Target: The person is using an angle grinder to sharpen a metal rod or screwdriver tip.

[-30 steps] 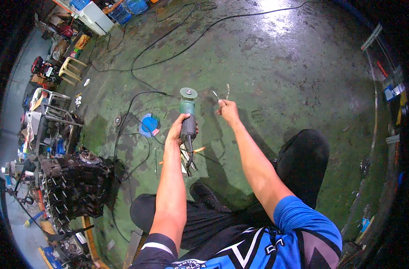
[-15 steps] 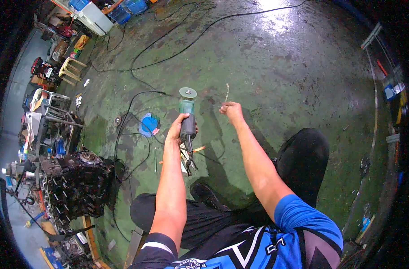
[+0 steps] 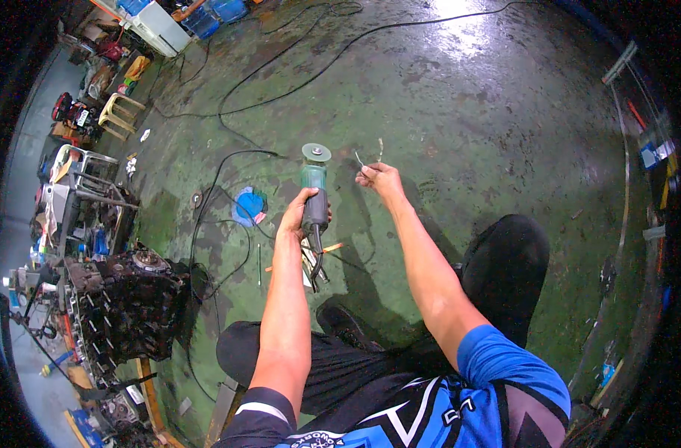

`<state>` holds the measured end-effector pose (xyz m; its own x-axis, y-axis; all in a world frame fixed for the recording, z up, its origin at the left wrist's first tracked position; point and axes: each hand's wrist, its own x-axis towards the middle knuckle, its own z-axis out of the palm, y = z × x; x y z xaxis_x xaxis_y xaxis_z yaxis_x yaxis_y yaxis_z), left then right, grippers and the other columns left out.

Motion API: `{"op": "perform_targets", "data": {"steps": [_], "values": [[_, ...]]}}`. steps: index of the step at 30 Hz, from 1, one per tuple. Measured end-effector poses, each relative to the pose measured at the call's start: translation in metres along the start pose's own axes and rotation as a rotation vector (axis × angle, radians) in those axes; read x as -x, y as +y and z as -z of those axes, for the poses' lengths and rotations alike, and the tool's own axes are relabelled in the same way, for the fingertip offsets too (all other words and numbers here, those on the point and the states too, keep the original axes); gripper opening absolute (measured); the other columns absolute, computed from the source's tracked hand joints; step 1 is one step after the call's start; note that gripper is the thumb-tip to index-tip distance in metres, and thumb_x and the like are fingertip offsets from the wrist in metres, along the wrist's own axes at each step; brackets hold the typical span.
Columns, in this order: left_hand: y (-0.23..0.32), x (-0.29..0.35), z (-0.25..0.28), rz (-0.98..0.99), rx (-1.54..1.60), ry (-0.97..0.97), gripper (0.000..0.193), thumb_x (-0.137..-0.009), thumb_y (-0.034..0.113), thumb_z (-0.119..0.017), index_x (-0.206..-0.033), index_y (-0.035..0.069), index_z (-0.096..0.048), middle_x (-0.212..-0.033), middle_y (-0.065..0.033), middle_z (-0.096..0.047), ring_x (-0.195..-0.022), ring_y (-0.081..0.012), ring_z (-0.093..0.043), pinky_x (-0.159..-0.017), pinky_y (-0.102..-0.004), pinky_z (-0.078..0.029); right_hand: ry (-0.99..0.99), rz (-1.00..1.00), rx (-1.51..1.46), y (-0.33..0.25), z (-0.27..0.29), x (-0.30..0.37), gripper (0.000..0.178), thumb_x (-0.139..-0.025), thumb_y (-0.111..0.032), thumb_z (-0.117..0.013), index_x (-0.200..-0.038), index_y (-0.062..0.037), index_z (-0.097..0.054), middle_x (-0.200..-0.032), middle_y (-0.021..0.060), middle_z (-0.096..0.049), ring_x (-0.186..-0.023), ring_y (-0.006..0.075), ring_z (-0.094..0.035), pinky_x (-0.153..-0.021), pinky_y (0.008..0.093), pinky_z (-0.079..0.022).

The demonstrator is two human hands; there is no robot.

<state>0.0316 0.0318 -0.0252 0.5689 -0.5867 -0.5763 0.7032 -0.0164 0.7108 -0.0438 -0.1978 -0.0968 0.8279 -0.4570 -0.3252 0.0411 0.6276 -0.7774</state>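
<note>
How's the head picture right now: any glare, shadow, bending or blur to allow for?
Head view: white glare washes out the green floor near the top; shadows darken it beside the right forearm; straight edges bend toward the black rim. Also head view: angle grinder shows no obvious blur; thin piece in the right hand too small to identify.

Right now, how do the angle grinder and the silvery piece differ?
The angle grinder is bulky, the silvery piece thin. The grinder is green and dark grey; the piece's visible end looks pale. The left grip holds the grinder, the right grip the piece. Both are held one-handed.
</note>
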Motion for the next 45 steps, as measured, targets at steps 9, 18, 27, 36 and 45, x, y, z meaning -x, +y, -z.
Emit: {"op": "perform_targets", "data": {"steps": [9, 18, 27, 36, 45], "values": [[-0.002, 0.002, 0.003, 0.024, -0.061, -0.002, 0.047, -0.085, 0.041, -0.066, -0.104, -0.002, -0.061, -0.083, -0.0132, -0.068, -0.064, -0.0248, -0.067, -0.058, -0.0361, -0.056, -0.125, -0.205, 0.111, -0.015, -0.043, 0.004, 0.014, -0.097, -0.016, -0.064, -0.09, -0.0042, -0.064, -0.072, -0.0002, -0.057, -0.057, 0.008, -0.05, -0.049, 0.0233, -0.038], [0.0, 0.006, -0.004, 0.012, -0.084, 0.008, 0.049, -0.084, 0.041, -0.069, -0.105, -0.002, -0.061, -0.085, -0.0137, -0.068, -0.064, -0.025, -0.068, -0.059, -0.0357, -0.059, -0.082, -0.32, -0.051, 0.003, -0.036, -0.016, 0.024, -0.092, -0.014, -0.069, -0.072, -0.0026, -0.063, -0.063, 0.003, -0.056, -0.051, 0.0109, -0.05, -0.044, 0.0247, -0.036], [0.0, 0.004, -0.001, 0.028, -0.067, -0.003, 0.05, -0.083, 0.041, -0.069, -0.106, -0.002, -0.061, -0.085, -0.0135, -0.068, -0.065, -0.0244, -0.067, -0.059, -0.0356, -0.058, -0.087, -0.324, -0.085, 0.004, -0.036, -0.02, 0.025, -0.092, -0.014, -0.07, -0.071, -0.003, -0.062, -0.063, 0.0033, -0.056, -0.05, 0.0107, -0.049, -0.043, 0.0252, -0.035], [0.0, 0.005, 0.003, 0.03, -0.012, -0.015, 0.047, -0.086, 0.036, -0.067, -0.11, -0.003, -0.057, -0.085, -0.0156, -0.068, -0.063, -0.0255, -0.068, -0.059, -0.0381, -0.06, -0.051, -0.217, 0.137, 0.009, -0.044, -0.017, 0.028, -0.092, -0.02, -0.07, -0.071, -0.0039, -0.063, -0.062, 0.0027, -0.057, -0.05, 0.0129, -0.05, -0.048, 0.029, -0.041], [0.001, 0.002, -0.004, 0.034, -0.077, -0.008, 0.047, -0.085, 0.04, -0.067, -0.108, -0.002, -0.061, -0.087, -0.0148, -0.069, -0.067, -0.0264, -0.069, -0.062, -0.0376, -0.059, -0.069, -0.19, 0.181, 0.009, -0.035, -0.024, 0.025, -0.093, -0.021, -0.069, -0.076, -0.0035, -0.063, -0.065, 0.0023, -0.059, -0.051, 0.0117, -0.051, -0.047, 0.0279, -0.04]]}}
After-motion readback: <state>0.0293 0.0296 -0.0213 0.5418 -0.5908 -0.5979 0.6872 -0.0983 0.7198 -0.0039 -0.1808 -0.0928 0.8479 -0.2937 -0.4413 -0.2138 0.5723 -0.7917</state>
